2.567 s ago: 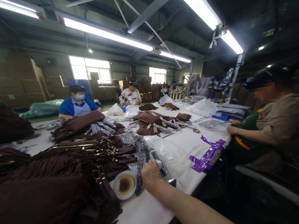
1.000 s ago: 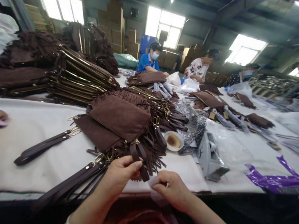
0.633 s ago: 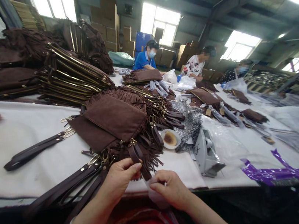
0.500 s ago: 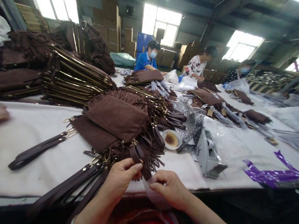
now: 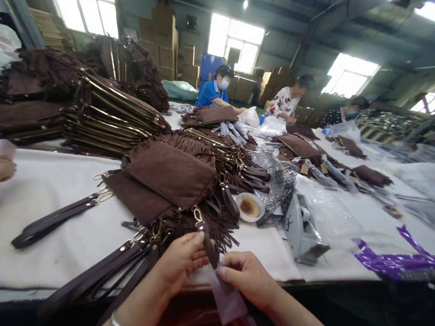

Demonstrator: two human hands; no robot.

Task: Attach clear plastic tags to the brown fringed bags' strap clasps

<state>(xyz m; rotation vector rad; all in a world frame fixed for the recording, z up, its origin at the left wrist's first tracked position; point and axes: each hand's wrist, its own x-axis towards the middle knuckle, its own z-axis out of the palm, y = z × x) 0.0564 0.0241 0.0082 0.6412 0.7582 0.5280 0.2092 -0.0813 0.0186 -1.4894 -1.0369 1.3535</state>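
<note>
One table (image 5: 54,207) under a pale cloth carries everything you are handling. Upon it, at the far left, stands a large stack of brown pouches (image 5: 113,113), gold zips facing outward. One person in blue (image 5: 208,94) sits across from you. Directly before you, the top pouch (image 5: 173,174), fringed and tilted, lies over another. Loose dark straps (image 5: 55,218) extend from the pile to its left and toward your near edge. To the right, a purple wrapper (image 5: 409,260) lies near the edge; nearer the pile are silver-black patterned material (image 5: 272,182) and a grey tape dispenser (image 5: 304,232), close together.

Your left hand (image 5: 183,262) has its grip clamped on the short wrist strap (image 5: 210,250) below the gold clasp (image 5: 197,214), at the pile's near side. Your right hand (image 5: 245,275) has its grip closed on a translucent film (image 5: 229,301) at the strap's lower end; the film hangs over your lap. Between pile and dispenser sits a small white dish (image 5: 261,206) with brown residue. The clasp is the smallest item noted.
</note>
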